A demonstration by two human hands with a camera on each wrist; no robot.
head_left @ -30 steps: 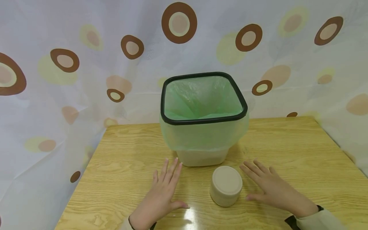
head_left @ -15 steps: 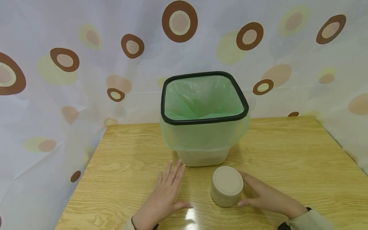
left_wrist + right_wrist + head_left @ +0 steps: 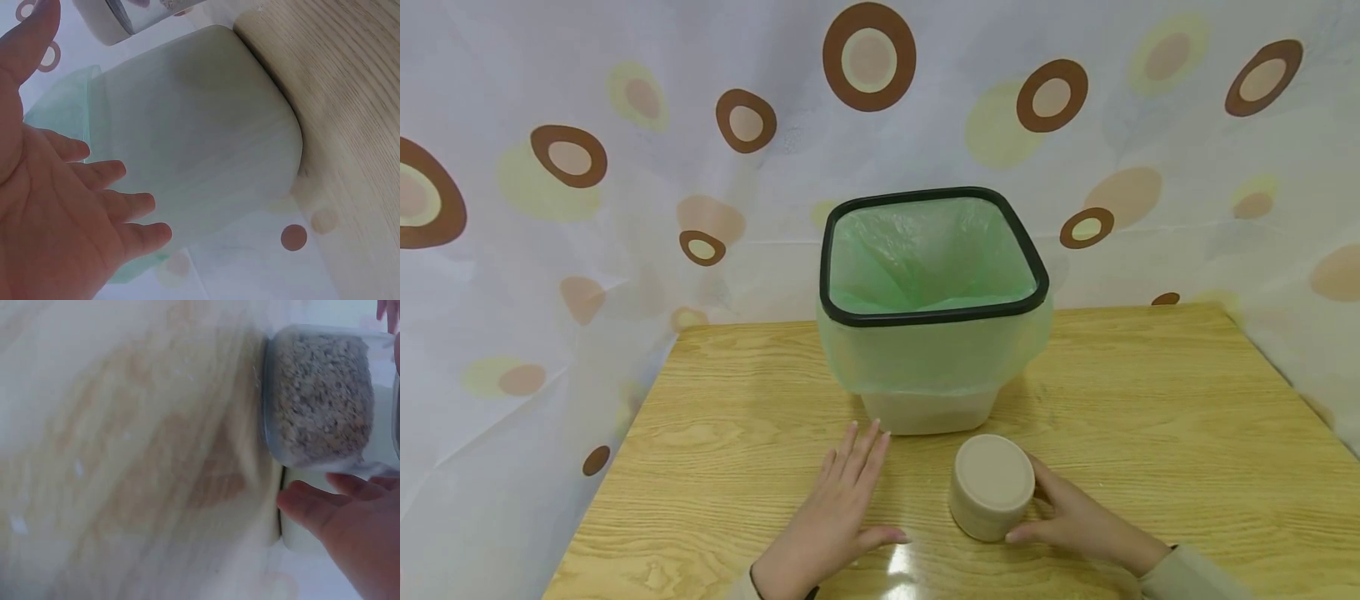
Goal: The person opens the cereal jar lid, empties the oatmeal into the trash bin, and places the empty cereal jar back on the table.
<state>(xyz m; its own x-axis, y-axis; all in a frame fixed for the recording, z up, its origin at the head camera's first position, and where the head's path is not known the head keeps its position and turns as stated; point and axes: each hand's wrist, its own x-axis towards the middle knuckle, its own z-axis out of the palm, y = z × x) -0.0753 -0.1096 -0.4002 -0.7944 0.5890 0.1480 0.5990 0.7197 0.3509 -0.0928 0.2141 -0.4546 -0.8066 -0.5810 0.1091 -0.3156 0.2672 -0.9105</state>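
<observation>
A clear jar (image 3: 322,397) with a beige lid (image 3: 995,472) stands on the table, filled with grainy, light-brown flakes. My right hand (image 3: 1075,517) holds it from the right, thumb at its near side and fingers round behind; the right wrist view shows the fingers (image 3: 312,503) against its wall. To the left of the jar, my left hand (image 3: 835,517) hangs over the table with fingers straight and thumb out, holding nothing. Its fingertips overlap the foot of a white bin (image 3: 932,412) in the head view, while the left wrist view shows the palm facing the bin.
Green plastic bag lining (image 3: 925,358) folds over the bin's outside, under a black rim (image 3: 936,317). The wooden table (image 3: 722,392) ends at a white patterned curtain (image 3: 647,50) at the back and sides.
My right hand has moved left to the jar and closed round its side. The left hand has drifted slightly right, still spread. The jar and bin stay in place.
</observation>
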